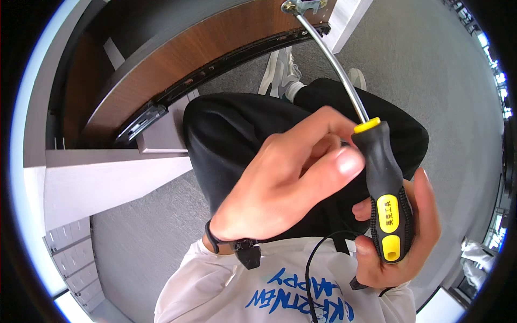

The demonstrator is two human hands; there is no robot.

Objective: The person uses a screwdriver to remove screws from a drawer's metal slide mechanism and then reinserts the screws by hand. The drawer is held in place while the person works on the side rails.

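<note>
A long screwdriver (389, 177) with a black and yellow handle runs from my right hand up to a metal hinge-like fitting (307, 6) on the brown wood panel. Its shaft tip meets the fitting at the top edge. My right hand (417, 237) wraps the lower handle from behind and the right side. My left hand (291, 172) is closed at the neck of the handle, thumb and index finger against its left side by the yellow collar. The thumb is slightly blurred, and the index fingertip is partly hidden behind the handle.
The brown wood panel (177, 59) carries a black drawer slide (215, 67) along its edge. Pale cabinet boards (107, 183) stand on the left, with grey drawers (75, 258) beyond them. My bent legs (237, 129) in black trousers lie beneath my hands. A black cord (308, 269) hangs over my white shirt.
</note>
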